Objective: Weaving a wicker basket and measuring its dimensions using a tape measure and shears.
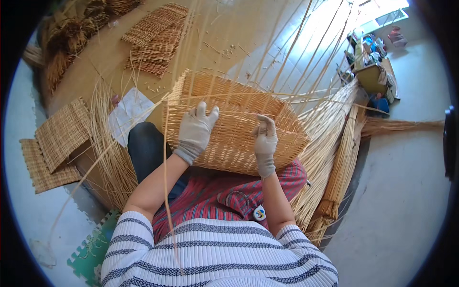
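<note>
A large half-woven wicker basket (229, 150) rests on my lap, tilted, with long upright strands rising from its far walls. My left hand (196, 131), in a pale glove with a grey cuff, grips the near wall close to its top edge, fingertips at the weave. My right hand (266, 143), gloved alike, has its fingers curled in at the same edge, pinching a thin weaving strand. Loose strand ends stick out past the basket's left corner, and one long strand (166, 191) hangs down over my left side. The inside of the basket is partly hidden by its near wall.
Woven panels (158, 38) lie on the floor ahead, and more panels (64, 134) lie at the left. Strand bundles (330, 158) spread along my right. Loose strands (112, 148) and a white sheet (130, 115) are left of my knee. A cluttered table (375, 76) stands far right.
</note>
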The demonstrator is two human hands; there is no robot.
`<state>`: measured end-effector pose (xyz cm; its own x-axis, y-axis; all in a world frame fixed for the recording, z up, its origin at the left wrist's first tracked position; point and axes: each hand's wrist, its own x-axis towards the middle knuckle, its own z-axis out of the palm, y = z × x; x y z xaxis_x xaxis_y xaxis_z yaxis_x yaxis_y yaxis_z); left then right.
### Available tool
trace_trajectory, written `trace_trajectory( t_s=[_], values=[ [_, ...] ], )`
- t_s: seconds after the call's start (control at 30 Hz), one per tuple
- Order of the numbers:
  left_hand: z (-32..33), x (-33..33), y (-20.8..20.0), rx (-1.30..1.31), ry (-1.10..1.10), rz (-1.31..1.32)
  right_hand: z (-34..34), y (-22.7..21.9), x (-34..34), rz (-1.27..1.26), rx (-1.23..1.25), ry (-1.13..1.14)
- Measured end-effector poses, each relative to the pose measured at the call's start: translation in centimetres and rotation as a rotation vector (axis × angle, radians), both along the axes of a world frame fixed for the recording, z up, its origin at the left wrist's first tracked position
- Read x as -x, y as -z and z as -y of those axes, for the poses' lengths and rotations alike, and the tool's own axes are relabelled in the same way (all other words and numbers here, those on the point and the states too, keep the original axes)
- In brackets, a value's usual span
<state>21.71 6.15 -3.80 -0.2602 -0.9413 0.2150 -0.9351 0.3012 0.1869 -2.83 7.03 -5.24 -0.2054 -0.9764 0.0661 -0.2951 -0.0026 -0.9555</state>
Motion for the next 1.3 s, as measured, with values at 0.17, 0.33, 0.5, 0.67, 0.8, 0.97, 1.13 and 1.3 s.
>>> trace_trajectory(
  t_s=[0.17,0.33,0.5,0.67,0.8,0.97,1.13,1.3],
  values=[
    [-1.5,0.9,1.1,0.034,-0.083,0.049,0.9,-4.6,-5.2,-0.676,0.009,-0.229],
    [-1.2,2.0,0.2,-0.128,-0.071,0.166,7.6,-5.6,-7.6,-0.978,-0.34,-0.312],
    [-1.8,1.0,2.0,-0.014,-0.102,-0.051,6.8,-5.8,-4.2,0.529,0.333,0.048],
    [-1.4,2.0,0.9,-0.076,-0.136,0.014,-1.0,-0.3,-1.4,0.035,0.188,-0.039],
    [-1.1,2.5,-0.2,-0.153,-0.18,0.062,1.9,-5.1,-5.1,-0.677,-0.077,-0.292],
    [-1.3,2.2,0.1,-0.217,-0.215,-0.013,8.5,-8.5,-7.4,0.489,-0.047,-0.241],
    [-0.6,3.1,-0.8,0.019,-0.112,0.029,4.4,2.4,-0.3,0.425,0.296,0.357],
    [-0.3,8.1,-1.3,0.011,0.231,-0.116,6.1,-1.0,0.5,-0.087,0.265,0.115]
  ],
)
